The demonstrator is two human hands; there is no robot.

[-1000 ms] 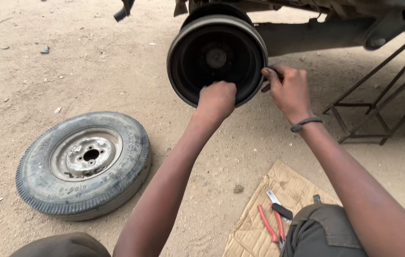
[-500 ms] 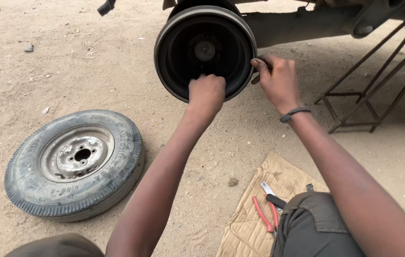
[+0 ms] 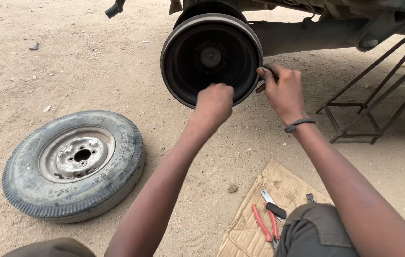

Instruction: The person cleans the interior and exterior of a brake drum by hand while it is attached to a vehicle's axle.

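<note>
Round black brake drum [image 3: 210, 57], mounted upright on the end of an axle under a raised vehicle, open face turned toward the camera. Pale worn metal band around the outer rim; dark, hollow interior with a dull grey hub at centre. Sits high in view, at twelve o'clock from the kneeling person. Gripped at its lower edge, about six o'clock, by the curled left hand [image 3: 214, 101]. Pinched at its rim near four o'clock by the fingertips of the right hand [image 3: 283, 89].
</note>
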